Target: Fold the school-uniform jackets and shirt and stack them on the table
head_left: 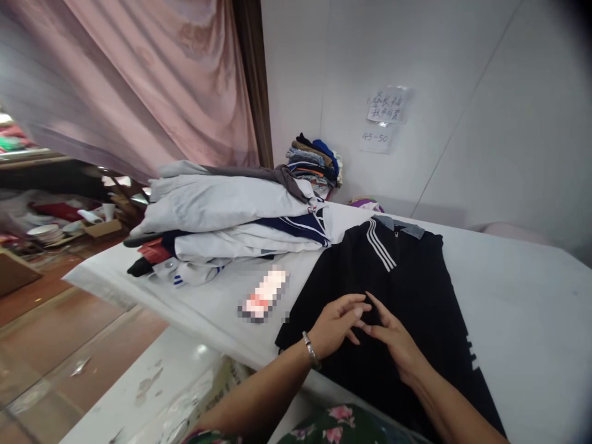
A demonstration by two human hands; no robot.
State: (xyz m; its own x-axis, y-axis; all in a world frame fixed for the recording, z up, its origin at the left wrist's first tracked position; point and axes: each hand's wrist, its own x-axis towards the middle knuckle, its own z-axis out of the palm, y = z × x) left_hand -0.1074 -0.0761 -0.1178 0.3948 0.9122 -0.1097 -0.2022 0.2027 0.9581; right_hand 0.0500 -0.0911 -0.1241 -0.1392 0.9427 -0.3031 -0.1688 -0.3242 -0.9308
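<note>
Floral clothing (340,422) borders the bottom of the head view. Left hand (337,324) and right hand (400,342) sit together over a black top (416,287), fingers partly curled; whether they grip fabric cannot be determined. The top lies spread on a white table (522,296), right of piled clothes (226,200). Beyond: pale wall (444,55) bearing paper notes (387,106), pink curtain (194,74), tiled floor (60,345).

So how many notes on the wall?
2: upper note, with handwritten characters; lower note, just below and slightly left, reading 45-50.
</note>
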